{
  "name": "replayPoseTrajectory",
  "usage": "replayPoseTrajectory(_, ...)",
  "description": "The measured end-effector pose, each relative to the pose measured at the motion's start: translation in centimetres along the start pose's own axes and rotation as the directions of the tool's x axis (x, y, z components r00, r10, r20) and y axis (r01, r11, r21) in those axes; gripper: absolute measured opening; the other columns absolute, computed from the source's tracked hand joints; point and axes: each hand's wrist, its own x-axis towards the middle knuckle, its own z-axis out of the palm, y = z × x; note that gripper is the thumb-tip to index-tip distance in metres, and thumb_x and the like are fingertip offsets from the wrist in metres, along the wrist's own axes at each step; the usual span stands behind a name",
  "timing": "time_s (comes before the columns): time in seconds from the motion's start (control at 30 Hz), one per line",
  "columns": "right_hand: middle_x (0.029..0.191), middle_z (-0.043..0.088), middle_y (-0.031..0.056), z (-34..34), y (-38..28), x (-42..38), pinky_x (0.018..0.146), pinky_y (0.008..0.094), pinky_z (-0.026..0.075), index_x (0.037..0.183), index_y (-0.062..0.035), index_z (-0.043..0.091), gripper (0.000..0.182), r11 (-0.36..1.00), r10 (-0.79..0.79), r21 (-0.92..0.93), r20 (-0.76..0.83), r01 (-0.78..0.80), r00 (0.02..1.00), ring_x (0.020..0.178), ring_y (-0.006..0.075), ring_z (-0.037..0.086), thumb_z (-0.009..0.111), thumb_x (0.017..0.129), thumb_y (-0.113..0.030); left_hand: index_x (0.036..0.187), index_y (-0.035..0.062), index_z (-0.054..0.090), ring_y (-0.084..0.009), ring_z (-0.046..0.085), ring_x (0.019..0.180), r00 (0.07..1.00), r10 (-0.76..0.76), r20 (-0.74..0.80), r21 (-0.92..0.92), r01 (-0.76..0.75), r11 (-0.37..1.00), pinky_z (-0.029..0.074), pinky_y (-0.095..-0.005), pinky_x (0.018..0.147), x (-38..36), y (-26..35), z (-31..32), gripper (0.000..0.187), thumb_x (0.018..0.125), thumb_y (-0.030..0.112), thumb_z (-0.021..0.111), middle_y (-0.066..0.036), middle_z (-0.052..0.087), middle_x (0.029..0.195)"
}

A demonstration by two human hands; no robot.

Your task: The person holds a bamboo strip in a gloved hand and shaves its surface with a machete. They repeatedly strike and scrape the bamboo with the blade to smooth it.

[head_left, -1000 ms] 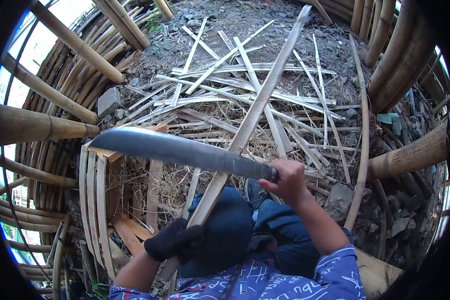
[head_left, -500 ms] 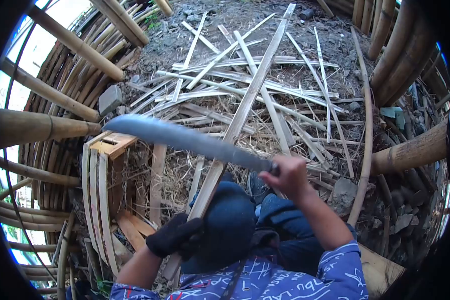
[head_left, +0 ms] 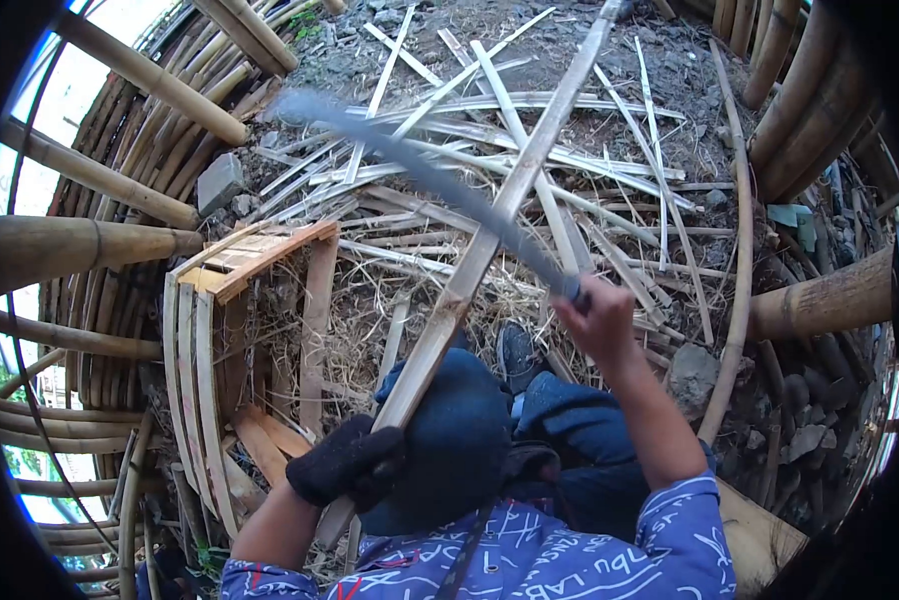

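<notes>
My left hand (head_left: 348,462), in a black glove, is closed around the lower part of a long bamboo strip (head_left: 457,292). The strip slants up and away over my left knee toward the far ground. Bare, my right hand (head_left: 597,312) grips the handle of a machete (head_left: 425,172). Its long grey blade points to the upper left and crosses over the strip in this view, the tip smeared by motion. Beneath my arms are my knees in blue trousers (head_left: 450,430).
Thin split bamboo strips (head_left: 510,150) lie criss-crossed on the ground ahead, among shavings. A slatted wooden crate (head_left: 195,390) stands at my left. Bamboo poles (head_left: 90,242) lean in from both sides. Stones (head_left: 692,370) and a long pole (head_left: 738,250) are on the right.
The machete has swung upward, its tip moving up and right, and my right hand has shifted slightly up and right. The strip's far end has tilted a little to the right.
</notes>
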Motion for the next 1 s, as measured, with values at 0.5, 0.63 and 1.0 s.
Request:
replayPoseTrajectory(0.5,0.049,0.050,0.0093,-3.0,-1.1,-5.9,0.046,0.0359,0.041,0.065,-0.0039,0.057,0.053,0.934,0.327,0.113,0.121,-0.340,0.937,0.046,0.0291,0.054,0.068,0.078,-0.054,0.088,0.0051,0.051,-0.0105,0.042,0.042,0.977,0.113,-0.180,0.092,-0.098,0.991,0.036,-0.0255,0.038,-2.9,-3.4,-2.1,0.036,0.095,0.040,0.049,0.000,0.044,0.056)
replayPoseTrajectory(0.63,0.047,0.046,0.0054,-2.6,-2.8,-6.1,0.045,0.0316,0.038,0.065,-0.0032,0.057,0.046,0.884,0.356,0.256,0.174,-0.391,0.918,0.043,0.0182,0.047,0.075,0.075,-0.044,0.104,0.0023,0.049,-0.0106,0.049,0.047,0.929,0.177,-0.327,0.353,-0.054,0.934,0.042,-0.0269,0.042,-4.1,-1.2,-0.7,0.028,0.095,0.028,0.052,-0.002,0.050,0.065)
replayPoseTrajectory(1.0,0.052,0.048,0.0063,-2.2,-6.3,-7.2,0.047,0.0293,0.037,0.083,-0.0021,0.058,0.030,0.763,0.206,0.507,0.396,-0.400,0.895,0.045,0.0150,0.044,0.075,0.079,-0.026,0.097,-0.0015,0.058,-0.0099,0.053,0.059,0.695,0.520,-0.497,0.675,-0.067,0.735,0.042,-0.0282,0.054,-3.8,-2.0,3.4,0.026,0.094,0.024,0.052,-0.005,0.056,0.065)
